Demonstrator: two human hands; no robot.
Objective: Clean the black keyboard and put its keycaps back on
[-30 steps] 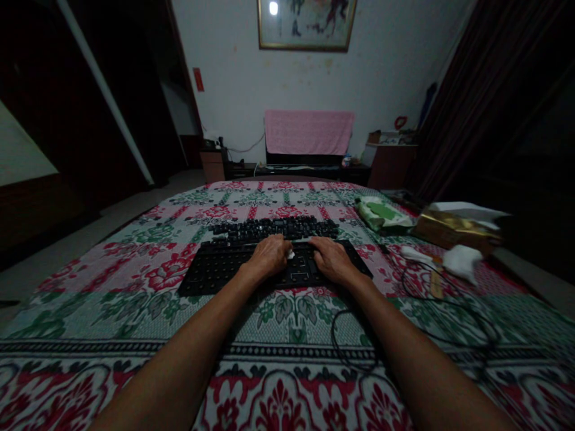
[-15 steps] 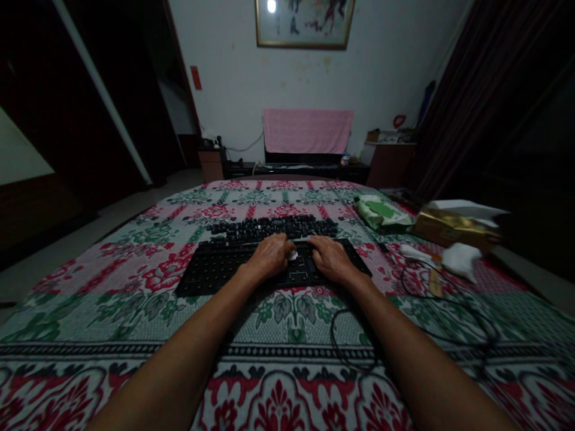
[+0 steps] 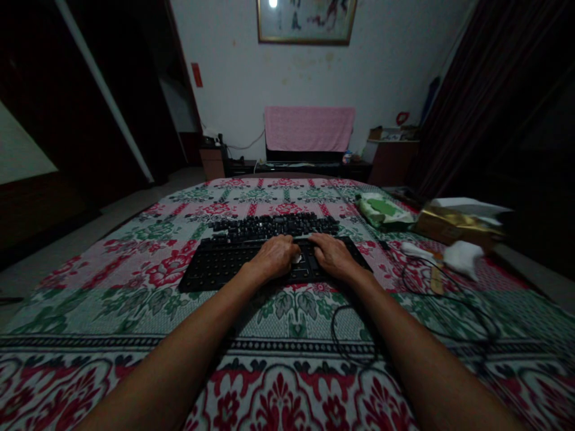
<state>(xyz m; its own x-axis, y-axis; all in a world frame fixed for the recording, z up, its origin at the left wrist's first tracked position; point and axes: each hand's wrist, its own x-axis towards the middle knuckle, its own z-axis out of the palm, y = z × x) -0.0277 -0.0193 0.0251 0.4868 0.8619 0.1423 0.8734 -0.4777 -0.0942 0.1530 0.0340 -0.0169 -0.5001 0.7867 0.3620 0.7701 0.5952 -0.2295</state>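
Observation:
A black keyboard base (image 3: 215, 266) with its keycaps off lies on a floral bedspread (image 3: 135, 311). Behind it sits a heap of loose black keycaps (image 3: 274, 226). My left hand (image 3: 275, 257) rests on the base with its fingers curled round a small white wad (image 3: 296, 258), pressed against the frame. My right hand (image 3: 333, 257) lies on the right part of the base, fingers bent down onto it; whether anything is in them stays hidden. The keyboard's black cable (image 3: 341, 335) loops toward me on the cloth.
To the right lie a green-and-white packet (image 3: 381, 212), a gold box (image 3: 453, 227), crumpled white tissue (image 3: 462, 258) and more black cable (image 3: 449, 299). Beyond the bed stand a low cabinet with a pink cloth (image 3: 309, 129) and a framed picture (image 3: 305, 21). The room is dim.
My left hand and the white wad have shifted slightly to the right across the keyboard base. The right hand has stayed in place.

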